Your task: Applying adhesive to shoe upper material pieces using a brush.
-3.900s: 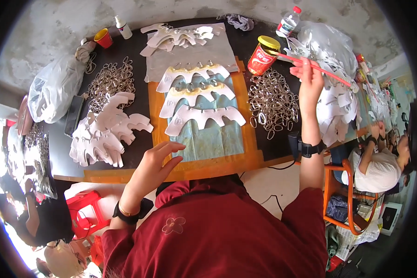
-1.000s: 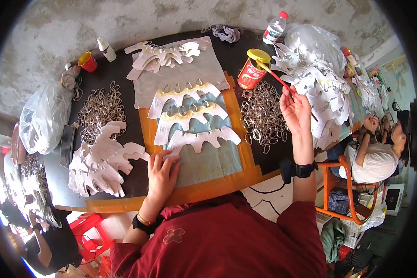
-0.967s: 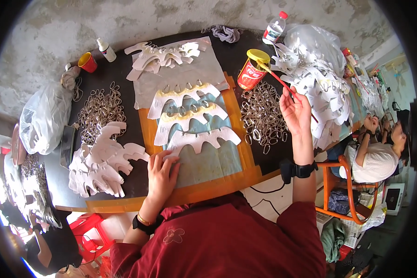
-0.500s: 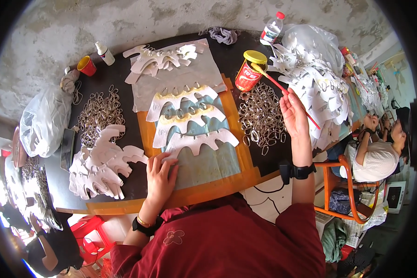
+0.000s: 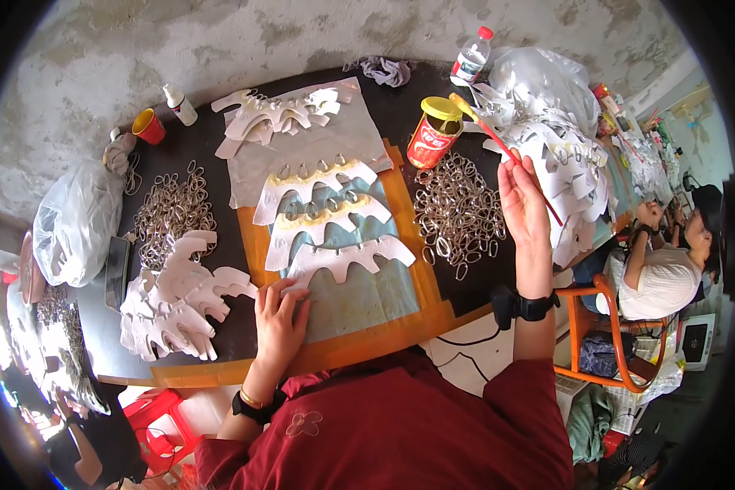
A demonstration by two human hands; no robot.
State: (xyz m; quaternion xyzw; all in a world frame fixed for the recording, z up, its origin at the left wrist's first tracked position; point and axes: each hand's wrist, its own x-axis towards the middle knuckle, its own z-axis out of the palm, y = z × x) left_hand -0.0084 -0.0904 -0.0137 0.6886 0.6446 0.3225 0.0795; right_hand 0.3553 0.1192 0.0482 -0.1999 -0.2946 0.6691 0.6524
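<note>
My right hand (image 5: 524,200) grips a brush (image 5: 498,140) by its red handle. The brush's yellow-coated tip is up beside the yellow rim of a red tin (image 5: 435,135). My left hand (image 5: 281,327) rests with fingers spread at the left end of the nearest white scalloped piece (image 5: 351,260), its fingertips touching or almost touching it. Beyond that lie a middle scalloped piece (image 5: 290,237) and a far one (image 5: 268,200). Both have yellowish paste and metal rings along their upper edges. All three lie on a blue-green sheet (image 5: 359,302) bordered with orange-brown tape.
Heaps of metal rings (image 5: 457,212) lie right of the sheet and at left (image 5: 171,216). White pieces are piled at left (image 5: 180,306), far (image 5: 282,114) and right (image 5: 576,175). A bottle (image 5: 471,57), red cup (image 5: 149,126) and phone (image 5: 118,269) stand or lie around. A person (image 5: 661,269) sits at right.
My right hand has raised the brush, moving its tip from over the tin's mouth up and right past the rim. My left hand stays by the nearest piece. The whole view has shifted slightly.
</note>
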